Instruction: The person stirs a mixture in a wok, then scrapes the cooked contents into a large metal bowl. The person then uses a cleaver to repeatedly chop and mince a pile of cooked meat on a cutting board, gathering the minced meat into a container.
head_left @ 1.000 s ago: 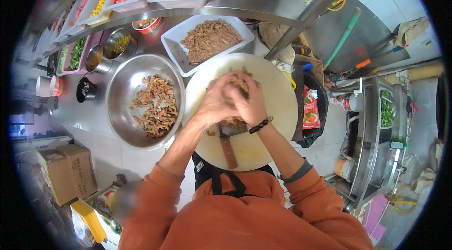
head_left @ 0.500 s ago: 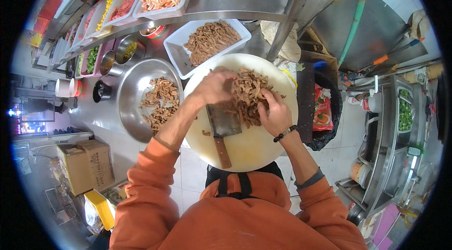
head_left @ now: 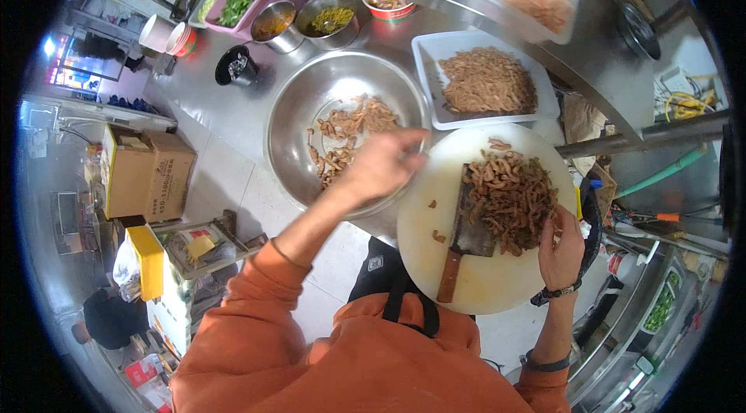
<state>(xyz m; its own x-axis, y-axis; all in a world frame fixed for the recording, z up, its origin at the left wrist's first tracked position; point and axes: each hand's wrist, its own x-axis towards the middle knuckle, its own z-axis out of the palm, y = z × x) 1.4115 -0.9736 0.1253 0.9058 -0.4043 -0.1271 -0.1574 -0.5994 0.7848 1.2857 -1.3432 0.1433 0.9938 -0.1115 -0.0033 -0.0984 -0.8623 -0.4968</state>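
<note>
My left hand [head_left: 386, 164] hangs over the right rim of a wide steel bowl [head_left: 289, 94], its fingers loosely bent and apart, slightly blurred, with nothing visible in them. Brown cooked meat strips [head_left: 342, 129] lie inside the bowl. On a round white cutting board [head_left: 497, 289] sits a heap of meat strips [head_left: 513, 199]. My right hand [head_left: 561, 254] rests against the heap's right edge, fingers apart and touching the meat. A cleaver [head_left: 472, 226] with a wooden handle lies flat left of the heap, its blade partly under the strips. A few small scraps dot the board.
A white tub [head_left: 549, 98] of sliced meat stands behind the board. Steel pots [head_left: 330, 19], a black cup [head_left: 236, 66] and a red-and-white bowl [head_left: 388, 6] line the counter's back. Above runs a metal shelf [head_left: 606, 87] with food trays. Cardboard boxes [head_left: 155, 172] stand at left.
My left hand has moved from the meat heap to over the steel bowl. My right hand has shifted to the heap's near right edge. The whole view has turned leftward.
</note>
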